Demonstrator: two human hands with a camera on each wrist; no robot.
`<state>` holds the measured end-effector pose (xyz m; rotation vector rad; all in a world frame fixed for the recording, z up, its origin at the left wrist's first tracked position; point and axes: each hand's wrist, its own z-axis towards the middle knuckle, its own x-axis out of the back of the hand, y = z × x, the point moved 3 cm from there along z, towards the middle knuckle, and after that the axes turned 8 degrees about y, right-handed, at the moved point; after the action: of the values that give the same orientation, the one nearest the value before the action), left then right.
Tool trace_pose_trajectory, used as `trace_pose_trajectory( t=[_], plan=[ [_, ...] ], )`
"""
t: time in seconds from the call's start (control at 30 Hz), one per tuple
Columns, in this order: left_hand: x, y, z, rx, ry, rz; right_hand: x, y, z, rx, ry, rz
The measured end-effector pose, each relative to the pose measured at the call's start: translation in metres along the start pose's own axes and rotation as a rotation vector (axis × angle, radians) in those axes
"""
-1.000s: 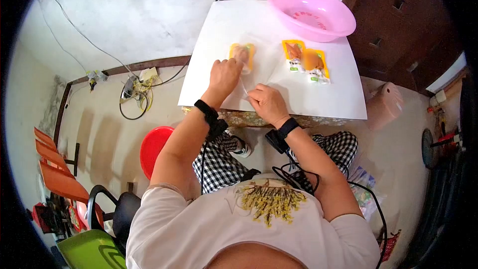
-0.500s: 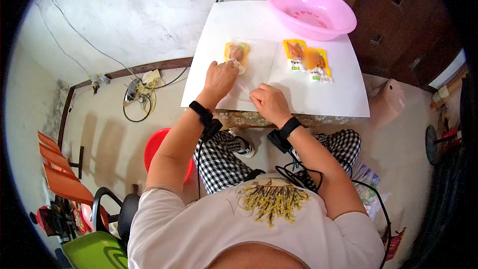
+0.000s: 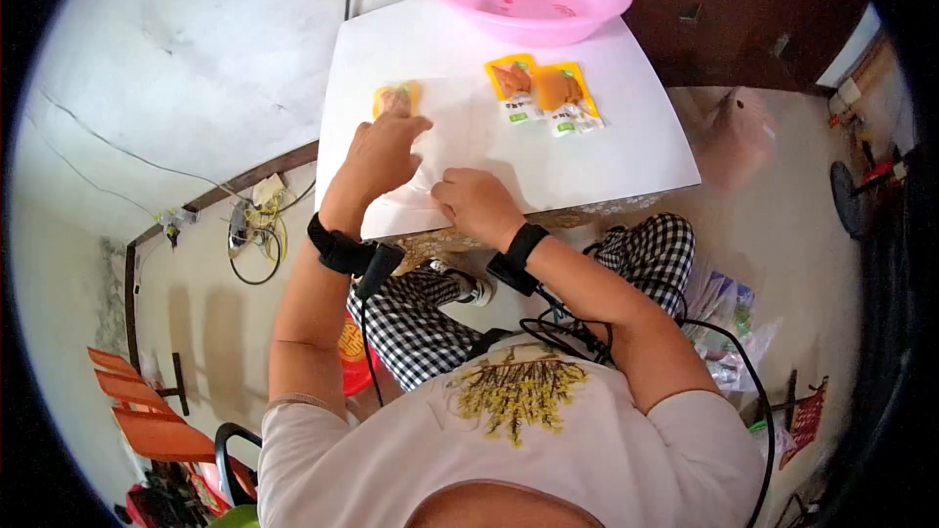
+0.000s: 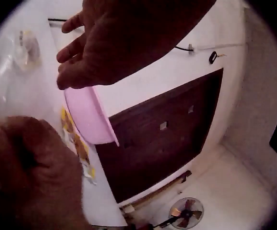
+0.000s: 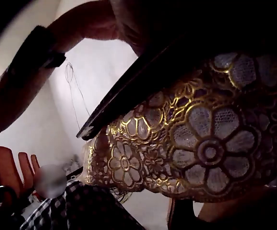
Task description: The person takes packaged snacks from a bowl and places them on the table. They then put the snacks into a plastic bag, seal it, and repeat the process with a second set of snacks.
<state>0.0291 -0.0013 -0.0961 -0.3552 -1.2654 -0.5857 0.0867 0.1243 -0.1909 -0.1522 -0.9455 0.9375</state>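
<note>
A clear plastic bag (image 3: 452, 137) lies flat on the white tabletop (image 3: 606, 161), with a yellow-edged food packet (image 3: 396, 98) inside or under its far left part. My left hand (image 3: 380, 158) hovers over the bag just below this packet, fingers extended and apart; the left wrist view also shows the fingers (image 4: 73, 50) loose and holding nothing. Near the front table edge, my right hand (image 3: 479, 203) pinches the near edge of the bag between thumb and curled fingers. In the right wrist view, the table's underside and lace cloth hide the fingertips.
Two yellow-and-white food packets (image 3: 514, 88) overlap right of the bag. A pink basin (image 3: 597, 0) stands at the table's back. Patterned lace cloth (image 5: 210, 148) hangs below the front edge. Black cables (image 3: 724, 332) run from the wrist straps. A fan (image 4: 186, 213) stands on the floor.
My left hand has loosened from the bag near the packet, and its fingers have spread. The right hand keeps its pinch at the bag's near edge. The head view has shifted right.
</note>
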Motion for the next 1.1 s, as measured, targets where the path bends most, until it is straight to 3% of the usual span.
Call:
trace_pose_trajectory(
  t=[0.2,0.3,0.33,0.37,0.4,0.47,0.53,0.6,0.7,0.8,0.87,0.93,0.97,1.07,1.1],
  plan=[
    [-0.057,0.032,0.072,-0.043,-0.055,-0.341,-0.005,0.004,-0.001,-0.011,0.008,0.082],
    [-0.092,0.044,0.093,0.266,-0.114,-0.503,0.001,0.009,-0.005,-0.082,0.047,0.283],
    [-0.103,0.044,0.098,0.318,-0.059,-0.513,0.002,0.009,-0.007,-0.112,0.071,0.378],
    [-0.114,0.043,0.104,0.37,-0.003,-0.522,0.005,0.009,-0.013,-0.195,0.238,0.488],
    [-0.126,0.038,0.108,0.421,0.053,-0.53,0.001,0.012,-0.014,-0.217,0.21,0.491],
    [-0.154,0.016,0.118,0.713,-0.076,-0.887,-0.008,0.016,-0.014,-0.261,0.153,0.499],
    [-0.17,0.007,0.114,0.874,-0.087,-1.051,-0.007,0.016,-0.016,-0.278,0.189,0.545],
    [-0.135,0.036,0.108,0.89,0.029,-1.029,-0.008,0.015,-0.015,-0.298,0.19,0.579],
    [-0.142,0.026,0.11,0.829,-0.225,-1.274,-0.013,0.019,-0.016,-0.323,0.156,0.586],
    [-0.132,0.021,0.101,0.952,-0.17,-1.352,-0.013,0.019,-0.017,-0.279,0.196,0.503],
    [-0.123,0.011,0.092,0.647,0.057,-1.232,-0.013,0.016,-0.018,-0.178,0.272,0.396],
    [-0.104,-0.003,0.07,0.566,0.17,-1.254,-0.013,0.015,-0.01,-0.039,0.128,0.216],
    [-0.082,-0.007,0.056,0.63,0.175,-1.347,-0.014,0.012,-0.007,0.037,0.054,0.135],
    [-0.017,-0.02,-0.001,0.667,0.304,-1.525,0.002,0.005,-0.002,-0.078,0.009,0.125],
    [0.007,-0.017,-0.025,0.729,0.399,-1.442,0.002,0.006,-0.001,-0.077,0.058,0.131]
  ],
)
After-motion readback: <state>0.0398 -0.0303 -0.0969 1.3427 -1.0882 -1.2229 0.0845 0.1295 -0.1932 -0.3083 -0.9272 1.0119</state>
